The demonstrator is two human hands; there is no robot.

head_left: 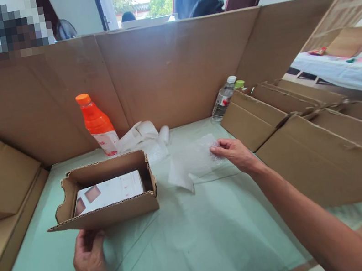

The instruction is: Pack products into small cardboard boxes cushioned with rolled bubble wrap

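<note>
Fingers (216, 149) of the right hand (236, 155) pinch translucent bubble wrap (198, 155) beside an open brown cardboard box (121, 214) holding a white carton (114, 190); the left hand (89, 257) meets the box's near side, grip unclear. An orange plastic bottle (97, 121) and crumpled whitish wrapping (150, 144) crowd behind.

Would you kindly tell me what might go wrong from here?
The translucent wrap, pinched at one end by the right hand, might fold or slip. The white box has a gap beside it inside the cardboard box, so it might slide. The orange bottle stands just behind the cardboard box; a push might topple it.
</note>
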